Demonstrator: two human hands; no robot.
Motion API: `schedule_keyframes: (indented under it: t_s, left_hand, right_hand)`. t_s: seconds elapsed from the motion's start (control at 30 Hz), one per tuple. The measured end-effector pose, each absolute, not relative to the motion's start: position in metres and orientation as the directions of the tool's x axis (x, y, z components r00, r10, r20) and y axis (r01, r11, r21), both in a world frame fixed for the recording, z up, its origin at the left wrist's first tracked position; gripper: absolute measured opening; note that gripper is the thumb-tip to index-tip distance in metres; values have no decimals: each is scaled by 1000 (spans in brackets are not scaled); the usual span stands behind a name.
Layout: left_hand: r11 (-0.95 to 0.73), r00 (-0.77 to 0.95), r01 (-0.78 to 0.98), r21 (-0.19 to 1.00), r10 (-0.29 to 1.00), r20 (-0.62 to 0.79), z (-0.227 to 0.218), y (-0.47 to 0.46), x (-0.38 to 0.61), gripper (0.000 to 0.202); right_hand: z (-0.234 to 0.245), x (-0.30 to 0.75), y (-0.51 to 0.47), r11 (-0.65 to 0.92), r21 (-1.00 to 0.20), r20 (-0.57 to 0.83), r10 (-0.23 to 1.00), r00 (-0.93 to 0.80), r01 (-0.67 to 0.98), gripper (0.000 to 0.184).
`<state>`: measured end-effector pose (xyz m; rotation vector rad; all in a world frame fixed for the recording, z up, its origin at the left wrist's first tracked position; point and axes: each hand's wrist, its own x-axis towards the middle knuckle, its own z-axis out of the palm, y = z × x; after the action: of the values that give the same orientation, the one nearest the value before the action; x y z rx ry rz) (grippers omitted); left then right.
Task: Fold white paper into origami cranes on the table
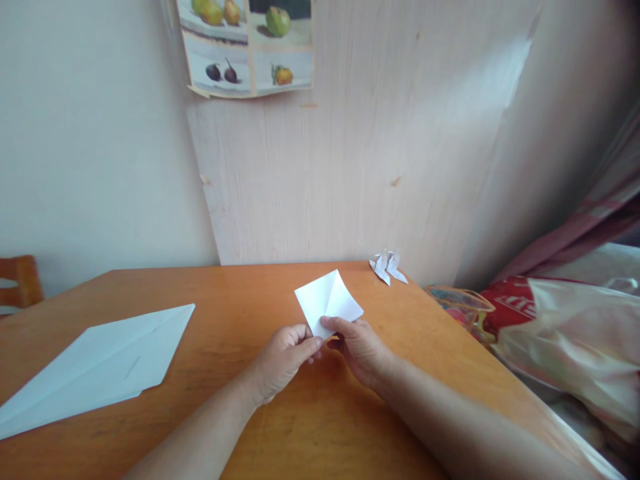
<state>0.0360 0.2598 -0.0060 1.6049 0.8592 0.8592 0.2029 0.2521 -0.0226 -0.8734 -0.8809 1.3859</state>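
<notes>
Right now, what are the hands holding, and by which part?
A folded square white paper, pinched around its nearest corner by the left hand and right hand.

Your one camera looks from your head, above and behind your left hand (pixel 285 357) and right hand (pixel 363 348), facing forward and down, fairly near them, with the table (pixel 240 293) beneath and the wall panel (pixel 320 180) beyond.
</notes>
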Motion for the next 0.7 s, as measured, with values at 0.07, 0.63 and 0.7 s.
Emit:
schedule_keyframes:
  t_s: [0.07,0.63,0.7]
  left_hand:
    - [-165,484,102,981,870,96,-5,259,36,25]
    - [-158,370,49,986,920,129,-9,263,38,35]
    - [-153,375,51,987,919,123,-9,263,38,35]
  right_hand:
    - [-23,204,252,6,-903,8,1000,-5,-430,32]
    - [-17,193,242,45,-909,141,969,-205,-414,34]
    - [-18,194,243,25,-910,120,971,-206,-414,37]
